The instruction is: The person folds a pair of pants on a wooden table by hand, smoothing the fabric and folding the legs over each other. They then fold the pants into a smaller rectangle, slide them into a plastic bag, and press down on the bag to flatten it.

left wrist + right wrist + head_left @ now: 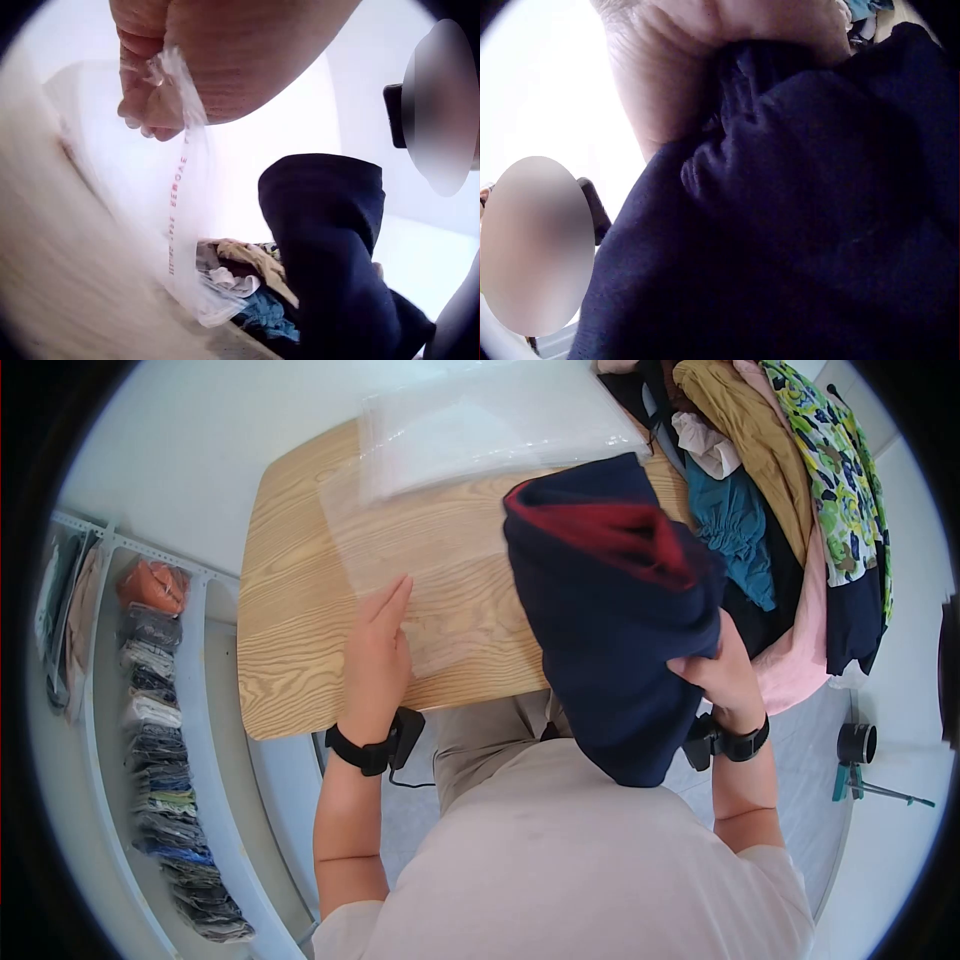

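Observation:
A clear plastic bag [450, 590] lies flat on the wooden table [290, 620]. My left hand [378, 645] rests on its near edge. In the left wrist view the fingertips [161, 97] pinch the bag's thin film [184, 195], which carries red print. My right hand [715, 670] grips a folded navy garment [610, 620] with a red band and holds it up over the table's right side. The right wrist view shows the fingers [705, 45] bunched into the dark cloth [817, 225]. The garment [330, 240] hangs to the right of the bag.
A stack of clear bags [490, 420] lies at the table's far edge. A heap of mixed clothes [780, 490] covers the far right corner. A white shelf with packed garments [160, 760] stands on the left, and a small tripod [860, 760] on the floor at right.

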Demonstrator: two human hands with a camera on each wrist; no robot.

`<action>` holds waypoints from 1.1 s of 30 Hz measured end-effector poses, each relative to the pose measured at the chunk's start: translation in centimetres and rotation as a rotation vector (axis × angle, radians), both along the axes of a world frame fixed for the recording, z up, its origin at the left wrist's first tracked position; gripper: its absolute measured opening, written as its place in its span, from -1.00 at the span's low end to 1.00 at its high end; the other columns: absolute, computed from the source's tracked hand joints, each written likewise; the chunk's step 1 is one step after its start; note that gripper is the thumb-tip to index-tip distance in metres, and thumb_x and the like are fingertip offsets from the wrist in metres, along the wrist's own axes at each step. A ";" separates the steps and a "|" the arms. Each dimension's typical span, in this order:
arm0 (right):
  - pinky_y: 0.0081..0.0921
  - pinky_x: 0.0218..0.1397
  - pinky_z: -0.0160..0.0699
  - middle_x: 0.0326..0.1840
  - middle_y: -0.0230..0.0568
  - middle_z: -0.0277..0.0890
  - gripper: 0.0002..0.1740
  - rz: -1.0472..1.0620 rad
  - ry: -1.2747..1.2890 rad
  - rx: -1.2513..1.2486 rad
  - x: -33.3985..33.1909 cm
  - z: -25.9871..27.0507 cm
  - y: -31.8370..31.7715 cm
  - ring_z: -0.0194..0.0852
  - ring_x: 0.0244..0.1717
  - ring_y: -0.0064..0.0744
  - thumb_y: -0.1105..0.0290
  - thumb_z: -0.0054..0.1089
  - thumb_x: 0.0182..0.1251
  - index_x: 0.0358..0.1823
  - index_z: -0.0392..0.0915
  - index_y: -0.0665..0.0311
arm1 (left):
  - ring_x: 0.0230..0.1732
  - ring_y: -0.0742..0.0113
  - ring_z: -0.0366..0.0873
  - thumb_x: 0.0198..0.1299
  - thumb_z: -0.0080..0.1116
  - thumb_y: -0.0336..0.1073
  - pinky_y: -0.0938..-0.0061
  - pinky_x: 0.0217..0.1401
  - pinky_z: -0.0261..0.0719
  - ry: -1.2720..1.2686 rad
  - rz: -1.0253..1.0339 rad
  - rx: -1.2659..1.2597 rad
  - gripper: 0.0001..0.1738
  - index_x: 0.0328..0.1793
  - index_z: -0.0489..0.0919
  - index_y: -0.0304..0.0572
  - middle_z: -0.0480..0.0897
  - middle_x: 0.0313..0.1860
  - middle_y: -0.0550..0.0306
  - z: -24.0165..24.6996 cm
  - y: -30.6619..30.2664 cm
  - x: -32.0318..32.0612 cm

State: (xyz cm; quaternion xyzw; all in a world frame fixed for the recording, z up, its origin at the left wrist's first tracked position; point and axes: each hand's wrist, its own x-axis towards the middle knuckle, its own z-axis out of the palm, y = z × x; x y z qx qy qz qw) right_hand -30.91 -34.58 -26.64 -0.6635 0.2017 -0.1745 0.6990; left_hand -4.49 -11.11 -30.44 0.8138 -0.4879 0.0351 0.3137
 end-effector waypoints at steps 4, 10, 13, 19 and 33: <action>-0.60 0.07 0.39 -0.10 -0.29 0.55 -0.32 0.171 0.072 -0.229 1.8 1.1 0.6 0.45 -0.07 -0.59 0.52 0.27 -0.11 0.18 0.39 0.41 | 0.21 -0.11 0.37 -0.10 -0.13 -0.78 0.22 0.30 0.32 -0.113 -0.015 -0.091 -0.30 0.30 0.38 -0.41 0.46 0.23 -0.14 1.8 -1.8 0.1; -0.52 0.11 0.41 -0.01 -0.12 0.56 -0.26 0.417 -0.021 -0.477 4.2 1.3 1.2 0.50 -0.02 -0.41 0.52 0.24 -0.12 0.25 0.36 0.39 | 0.32 -0.10 0.30 -0.20 -0.21 -0.85 0.24 0.40 0.23 -0.065 -0.024 -0.160 -0.17 0.37 0.31 -0.40 0.37 0.32 -0.19 3.4 -3.1 0.2; -0.51 0.08 0.43 -0.02 -0.11 0.55 -0.31 0.448 0.121 -0.333 5.2 1.3 1.0 0.51 -0.01 -0.41 0.50 0.24 -0.10 0.21 0.38 0.38 | 0.41 -0.12 0.21 -0.23 -0.24 -0.87 0.25 0.47 0.16 -0.010 -0.069 -0.135 -0.11 0.42 0.25 -0.37 0.30 0.38 -0.19 4.3 -2.6 -0.4; -0.53 -0.03 0.50 -0.17 -0.18 0.60 -0.49 0.334 0.219 -0.127 7.2 2.1 0.3 0.53 -0.16 -0.50 0.43 0.22 0.03 0.07 0.46 0.46 | 0.47 -0.07 0.16 -0.33 -0.31 -0.86 0.32 0.48 0.16 -0.025 -0.147 -0.164 0.00 0.46 0.21 -0.31 0.23 0.46 -0.13 4.5 -2.0 -2.1; -0.60 -0.07 0.50 -0.20 -0.19 0.60 -0.56 0.248 0.203 0.025 9.7 3.2 2.3 0.54 -0.20 -0.49 0.47 0.20 0.05 0.00 0.49 0.50 | 0.45 -0.09 0.19 -0.05 -0.24 -0.83 0.17 0.48 0.16 -0.282 -0.224 -0.291 -0.23 0.42 0.24 -0.42 0.25 0.42 -0.19 8.8 -4.0 -3.8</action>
